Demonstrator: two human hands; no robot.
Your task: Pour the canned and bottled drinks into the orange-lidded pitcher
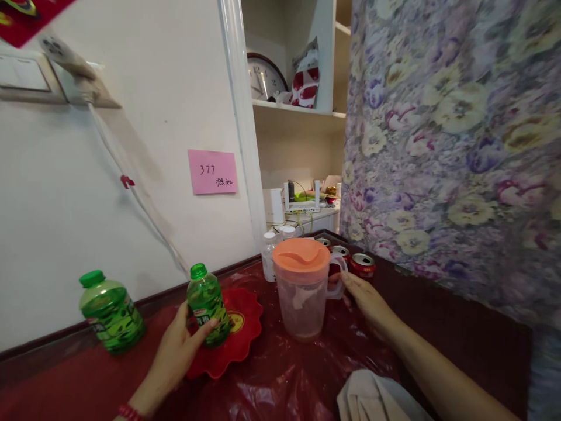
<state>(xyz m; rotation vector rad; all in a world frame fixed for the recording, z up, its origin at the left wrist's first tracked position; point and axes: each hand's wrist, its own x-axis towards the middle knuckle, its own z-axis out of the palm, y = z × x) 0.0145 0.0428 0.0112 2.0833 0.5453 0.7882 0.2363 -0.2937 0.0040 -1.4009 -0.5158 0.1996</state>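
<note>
My left hand point(177, 345) is wrapped round a green bottle point(205, 301) with a green cap, which stands upright over a red scalloped plate point(245, 345). The fingers of my right hand point(362, 292) are closed on the handle of a clear plastic pitcher point(302, 307) with an orange lid point(301, 257). The pitcher is upright on the dark red table covering, right of the plate. A second green bottle point(111, 316) stands at the left near the wall, touched by neither hand.
Behind the pitcher are clear bottles with white caps point(269, 263) and several red cans point(362, 264). A light cloth point(379, 397) lies at the front edge. A floral curtain point(456, 134) hangs at the right, and a white cable point(140, 202) runs down the wall.
</note>
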